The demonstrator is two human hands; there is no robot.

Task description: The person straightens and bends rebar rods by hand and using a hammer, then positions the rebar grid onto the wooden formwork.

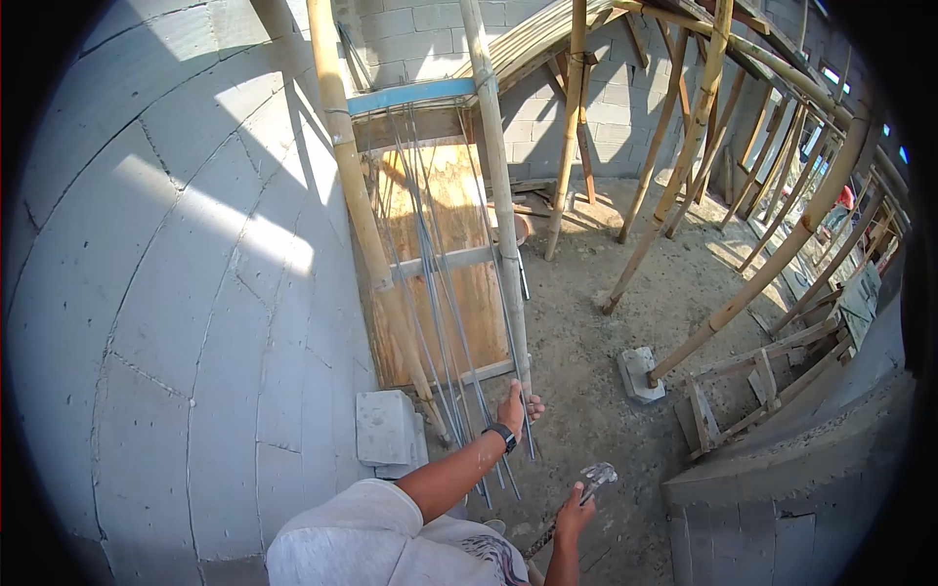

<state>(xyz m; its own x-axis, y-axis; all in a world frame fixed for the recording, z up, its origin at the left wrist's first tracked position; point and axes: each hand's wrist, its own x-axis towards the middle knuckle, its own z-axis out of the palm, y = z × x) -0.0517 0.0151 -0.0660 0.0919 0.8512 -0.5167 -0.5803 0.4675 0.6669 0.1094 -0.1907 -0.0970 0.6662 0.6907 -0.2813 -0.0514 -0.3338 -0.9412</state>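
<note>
My left hand point(518, 408), with a dark watch on its wrist, is closed around a thin metal rod point(531, 439) beside the lower part of a bamboo ladder's right pole point(508, 234). Several long metal rods point(430, 244) lean along the ladder, over its rungs. Lower right, my right hand point(575, 513) grips a tool with a grey, crusted head point(599, 476); its exact type is unclear. A blue crosspiece point(410, 95) joins the ladder's poles near the top. Behind the ladder is a plywood sheet point(474, 313).
A grey block wall point(195, 293) rises on the left, with pale blocks point(384, 428) at its foot. Bamboo props point(674, 186) stand to the right, one on a concrete block point(640, 375). A wooden frame point(762, 376) lies farther right. Part of a person in red point(845, 197) shows in the distance.
</note>
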